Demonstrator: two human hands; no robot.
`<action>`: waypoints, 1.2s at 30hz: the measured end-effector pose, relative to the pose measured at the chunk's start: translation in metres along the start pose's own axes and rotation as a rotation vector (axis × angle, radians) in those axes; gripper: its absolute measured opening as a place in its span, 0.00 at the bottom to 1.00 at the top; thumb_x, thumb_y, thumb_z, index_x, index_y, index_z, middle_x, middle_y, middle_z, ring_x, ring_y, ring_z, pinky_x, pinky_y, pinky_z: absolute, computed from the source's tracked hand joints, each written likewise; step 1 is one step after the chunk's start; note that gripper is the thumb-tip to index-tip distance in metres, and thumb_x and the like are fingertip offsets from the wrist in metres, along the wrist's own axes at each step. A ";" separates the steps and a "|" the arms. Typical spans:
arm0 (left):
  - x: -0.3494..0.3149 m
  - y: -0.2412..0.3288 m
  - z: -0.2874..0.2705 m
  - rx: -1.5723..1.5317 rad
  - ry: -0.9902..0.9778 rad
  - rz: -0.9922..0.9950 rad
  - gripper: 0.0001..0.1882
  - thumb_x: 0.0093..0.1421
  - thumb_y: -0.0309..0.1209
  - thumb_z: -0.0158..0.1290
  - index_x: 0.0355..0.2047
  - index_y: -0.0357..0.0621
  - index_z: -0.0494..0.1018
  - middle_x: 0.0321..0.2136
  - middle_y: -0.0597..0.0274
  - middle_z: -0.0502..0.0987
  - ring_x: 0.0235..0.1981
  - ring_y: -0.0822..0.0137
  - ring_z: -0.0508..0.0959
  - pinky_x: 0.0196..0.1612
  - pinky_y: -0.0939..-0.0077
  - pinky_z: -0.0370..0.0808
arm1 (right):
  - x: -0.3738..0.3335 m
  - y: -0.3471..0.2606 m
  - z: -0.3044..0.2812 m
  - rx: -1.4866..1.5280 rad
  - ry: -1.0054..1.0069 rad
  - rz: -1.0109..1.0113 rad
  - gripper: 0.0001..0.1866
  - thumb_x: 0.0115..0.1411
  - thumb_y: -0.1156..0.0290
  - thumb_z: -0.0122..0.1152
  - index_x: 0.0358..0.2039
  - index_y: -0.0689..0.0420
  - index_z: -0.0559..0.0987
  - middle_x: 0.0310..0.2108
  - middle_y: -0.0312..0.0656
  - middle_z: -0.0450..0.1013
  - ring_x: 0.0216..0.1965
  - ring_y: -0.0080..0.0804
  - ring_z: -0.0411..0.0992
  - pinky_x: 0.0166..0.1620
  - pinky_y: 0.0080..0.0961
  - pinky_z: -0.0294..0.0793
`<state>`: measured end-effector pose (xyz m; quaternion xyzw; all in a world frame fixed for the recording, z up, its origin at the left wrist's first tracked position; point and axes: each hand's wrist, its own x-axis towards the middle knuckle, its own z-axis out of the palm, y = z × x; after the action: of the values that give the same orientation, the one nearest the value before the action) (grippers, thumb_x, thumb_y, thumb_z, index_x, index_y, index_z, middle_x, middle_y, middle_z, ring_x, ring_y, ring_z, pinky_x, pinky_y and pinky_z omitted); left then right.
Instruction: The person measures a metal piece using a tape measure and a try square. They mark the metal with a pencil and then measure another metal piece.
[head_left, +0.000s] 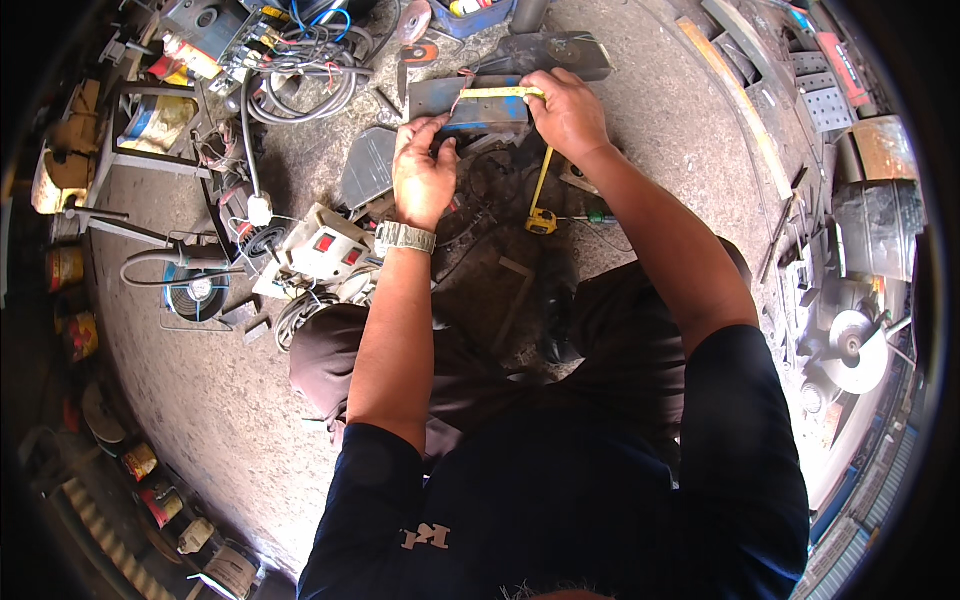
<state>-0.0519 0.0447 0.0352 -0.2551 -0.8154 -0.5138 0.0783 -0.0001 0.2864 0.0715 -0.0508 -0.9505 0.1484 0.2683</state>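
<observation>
A dark steel piece (pixel 488 110) with blue paint marks lies at the top middle. My left hand (pixel 424 172), wearing a metal-band watch, has its fingers bent over the near left corner of this piece, the thumb at its near side. Across the top of the steel runs the yellow blade of a tape measure. My right hand (pixel 570 118) pinches that blade at the right end of the piece. From there the blade bends down toward me to the yellow tape measure case (pixel 541 221), below the right wrist.
An angle grinder (pixel 545 55) lies just beyond the steel piece. Coiled cables (pixel 305 80) and a white switch box (pixel 325 245) are on the left. A green-handled screwdriver (pixel 598 217) lies beside the tape case. Metal bars and a disc machine (pixel 852 345) stand at the right.
</observation>
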 end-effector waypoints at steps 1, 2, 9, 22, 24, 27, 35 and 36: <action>0.000 0.000 0.000 -0.008 -0.002 -0.002 0.19 0.62 0.23 0.63 0.53 0.42 0.81 0.51 0.52 0.78 0.52 0.55 0.80 0.57 0.67 0.76 | 0.000 0.000 0.000 0.000 0.004 -0.004 0.10 0.62 0.69 0.69 0.44 0.47 0.82 0.35 0.39 0.76 0.41 0.46 0.77 0.43 0.43 0.78; 0.000 0.000 0.001 -0.018 0.003 -0.003 0.19 0.61 0.22 0.63 0.53 0.43 0.81 0.50 0.52 0.78 0.52 0.54 0.80 0.57 0.66 0.76 | 0.000 0.001 0.000 0.000 0.008 -0.009 0.10 0.62 0.69 0.69 0.44 0.47 0.82 0.35 0.39 0.76 0.41 0.46 0.77 0.43 0.43 0.78; -0.001 -0.003 0.000 -0.011 0.006 0.003 0.19 0.61 0.22 0.63 0.53 0.43 0.81 0.50 0.52 0.78 0.52 0.54 0.80 0.57 0.66 0.76 | 0.001 -0.003 0.001 0.004 0.003 -0.015 0.10 0.62 0.69 0.69 0.43 0.47 0.82 0.34 0.38 0.75 0.41 0.46 0.77 0.42 0.44 0.78; 0.000 0.000 0.001 -0.018 0.003 -0.005 0.19 0.61 0.22 0.63 0.53 0.43 0.81 0.50 0.53 0.78 0.52 0.56 0.80 0.57 0.67 0.76 | 0.001 0.000 0.000 -0.002 0.000 -0.007 0.10 0.61 0.70 0.69 0.44 0.47 0.82 0.35 0.39 0.76 0.42 0.46 0.78 0.43 0.43 0.78; 0.000 0.001 0.001 -0.031 0.011 -0.003 0.19 0.60 0.22 0.62 0.52 0.43 0.82 0.50 0.51 0.78 0.52 0.53 0.79 0.58 0.65 0.76 | 0.001 -0.001 -0.001 -0.002 -0.003 -0.005 0.10 0.61 0.70 0.69 0.44 0.47 0.82 0.36 0.39 0.76 0.42 0.46 0.78 0.43 0.43 0.78; 0.000 0.003 0.000 -0.039 0.017 -0.004 0.19 0.59 0.21 0.62 0.52 0.43 0.82 0.49 0.49 0.77 0.52 0.51 0.79 0.58 0.64 0.76 | 0.001 0.001 -0.001 -0.007 -0.005 -0.001 0.10 0.61 0.70 0.69 0.44 0.47 0.82 0.36 0.39 0.76 0.42 0.46 0.78 0.43 0.43 0.79; 0.001 0.000 0.000 -0.034 0.011 -0.001 0.19 0.59 0.21 0.62 0.52 0.43 0.82 0.49 0.50 0.77 0.52 0.51 0.79 0.58 0.64 0.76 | 0.002 -0.002 -0.001 -0.001 -0.031 0.029 0.08 0.60 0.69 0.68 0.41 0.46 0.82 0.35 0.38 0.76 0.45 0.44 0.77 0.48 0.43 0.78; 0.001 0.000 0.000 -0.032 0.012 0.002 0.19 0.59 0.21 0.62 0.52 0.43 0.82 0.49 0.50 0.77 0.52 0.51 0.79 0.58 0.64 0.76 | 0.002 -0.002 -0.002 -0.002 -0.033 0.032 0.09 0.60 0.69 0.68 0.41 0.46 0.82 0.35 0.38 0.76 0.45 0.44 0.77 0.48 0.43 0.78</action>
<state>-0.0524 0.0452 0.0354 -0.2541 -0.8063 -0.5282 0.0795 -0.0014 0.2856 0.0745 -0.0635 -0.9539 0.1526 0.2504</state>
